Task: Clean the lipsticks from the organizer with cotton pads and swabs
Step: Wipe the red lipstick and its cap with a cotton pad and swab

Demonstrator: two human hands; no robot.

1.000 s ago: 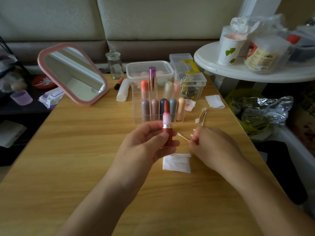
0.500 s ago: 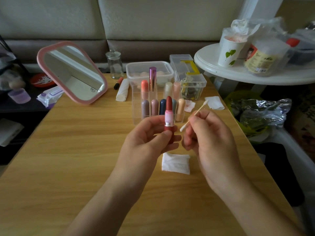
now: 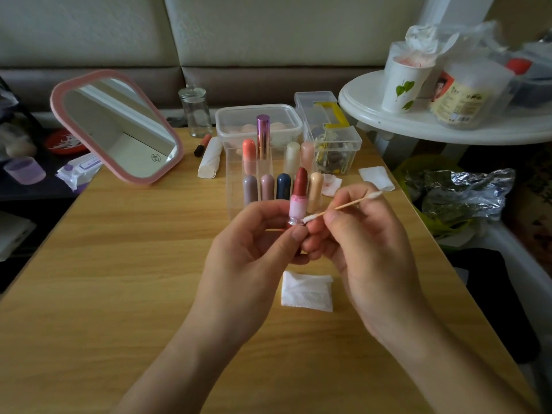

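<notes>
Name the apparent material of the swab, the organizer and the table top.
Swab: thin tan stick, probably wood or bamboo, with white fluffy tips, likely cotton. Organizer: clear, glossy hard plastic, perhaps acrylic; the lipsticks show through its walls. Table top: light wood grain with a smooth matte sheen; solid wood or laminate cannot be told.

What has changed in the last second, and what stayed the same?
The right hand, pinching a cotton swab, rose from the table and moved left; the swab's tip now meets the lipstick just above its silver ring. The left hand still holds the lipstick upright. The cotton pad and organizer stayed put.
</notes>
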